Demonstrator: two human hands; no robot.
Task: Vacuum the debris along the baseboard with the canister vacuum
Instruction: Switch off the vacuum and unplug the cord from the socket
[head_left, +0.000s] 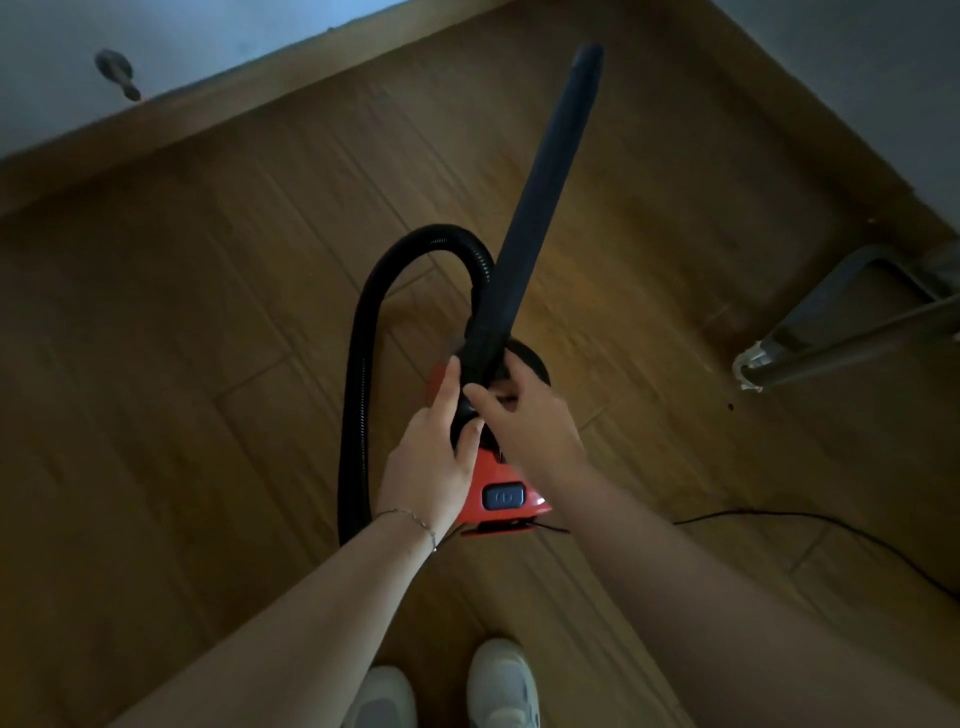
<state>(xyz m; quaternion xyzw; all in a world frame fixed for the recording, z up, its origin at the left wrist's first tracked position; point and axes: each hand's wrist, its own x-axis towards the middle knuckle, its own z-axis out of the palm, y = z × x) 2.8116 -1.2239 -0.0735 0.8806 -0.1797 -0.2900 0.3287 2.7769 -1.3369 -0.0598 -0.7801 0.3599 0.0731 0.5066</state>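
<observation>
A red canister vacuum (501, 496) with a dark power button stands on the wood floor just ahead of my feet. Its black ribbed hose (363, 364) loops up on the left and meets a long black crevice nozzle (545, 192) that points up and away toward the far corner. My left hand (434, 457) grips the black hose end at the nozzle's base. My right hand (524, 421) closes around the same joint from the right. The wooden baseboard (249, 98) runs along the far wall. No debris is distinguishable in the dim light.
A metal doorstop (118, 73) sticks out of the wall at upper left. A grey chair or table leg frame (831, 332) stands at right. The power cord (831, 530) trails right across the floor. My white shoes (447, 686) are at the bottom.
</observation>
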